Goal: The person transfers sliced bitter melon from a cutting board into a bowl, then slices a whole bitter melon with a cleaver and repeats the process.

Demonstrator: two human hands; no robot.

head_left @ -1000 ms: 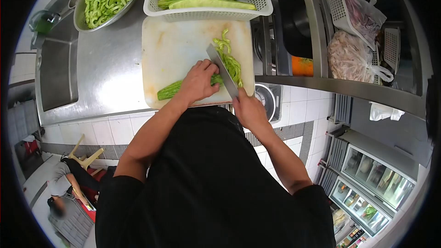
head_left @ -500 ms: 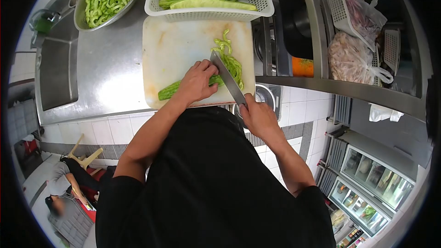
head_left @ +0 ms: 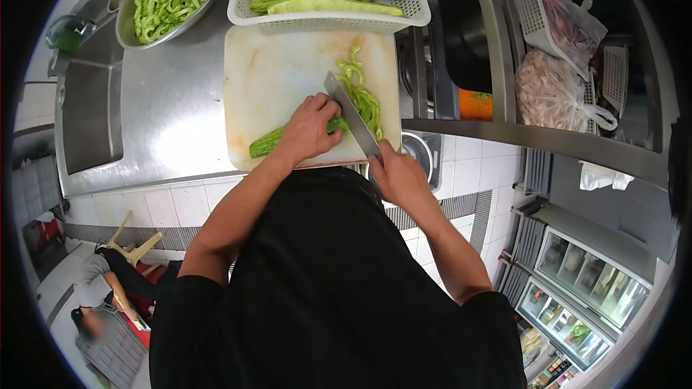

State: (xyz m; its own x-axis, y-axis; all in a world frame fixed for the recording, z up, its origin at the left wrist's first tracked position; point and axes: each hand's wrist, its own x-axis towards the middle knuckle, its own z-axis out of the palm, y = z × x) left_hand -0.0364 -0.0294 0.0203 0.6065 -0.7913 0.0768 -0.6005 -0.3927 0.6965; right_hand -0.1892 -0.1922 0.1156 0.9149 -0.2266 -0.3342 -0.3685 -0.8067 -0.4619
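Note:
A white cutting board [head_left: 270, 65] lies on the steel counter. My left hand [head_left: 313, 127], fingers curled, presses a green ridged gourd [head_left: 265, 144] on its lower part. The handle of a cleaver [head_left: 351, 114] is in my right hand [head_left: 398, 173], at the board's lower right edge. Its blade stands slanted just right of my left fingertips, at the cut end of the gourd. Thin green slices [head_left: 366, 104] are heaped right of the blade, with a few trailing upward.
Above the board, a white basket [head_left: 328, 26] holds several halved gourds. A steel bowl [head_left: 173, 0] of slices stands at upper left, near a sink [head_left: 90, 112]. Shelving with bagged food [head_left: 551, 90] is at right. A seated person [head_left: 101, 284] is at lower left.
My right hand and the cleaver have shifted slightly left and up, bringing the blade closer to my left fingers. My left hand has barely moved.

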